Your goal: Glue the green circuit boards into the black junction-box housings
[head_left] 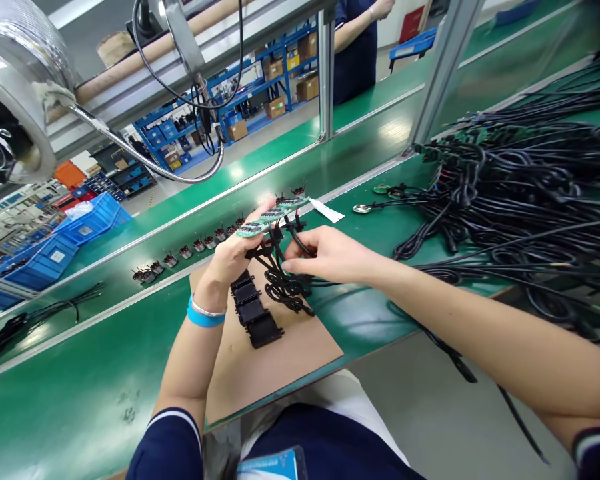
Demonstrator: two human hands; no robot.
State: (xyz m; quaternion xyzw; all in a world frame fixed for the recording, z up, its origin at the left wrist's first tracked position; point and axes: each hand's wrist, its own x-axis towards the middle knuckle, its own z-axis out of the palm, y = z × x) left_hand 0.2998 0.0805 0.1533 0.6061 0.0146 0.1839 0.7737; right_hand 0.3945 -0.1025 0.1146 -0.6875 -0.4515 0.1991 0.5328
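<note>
My left hand point(235, 252) is closed around the edge of a green circuit board strip point(275, 215), held tilted above the bench. Black cables point(286, 287) hang from the board and bunch over a brown cardboard sheet point(285, 363). With thumb and fingers together, my right hand point(327, 255) grips one black cable just below the board. Under my hands, a row of black plastic housings point(253, 310) lies on the cardboard. A white strip point(327, 211) sticks out by the board's far end.
A large heap of black cables point(520, 187) with small boards covers the bench's right side, some ends hanging over the edge. Small metal cylindrical parts point(186, 252) stand in a line behind the rail. Lamp and flexible hose point(155, 170) overhang the left. Another person point(355, 53) stands beyond.
</note>
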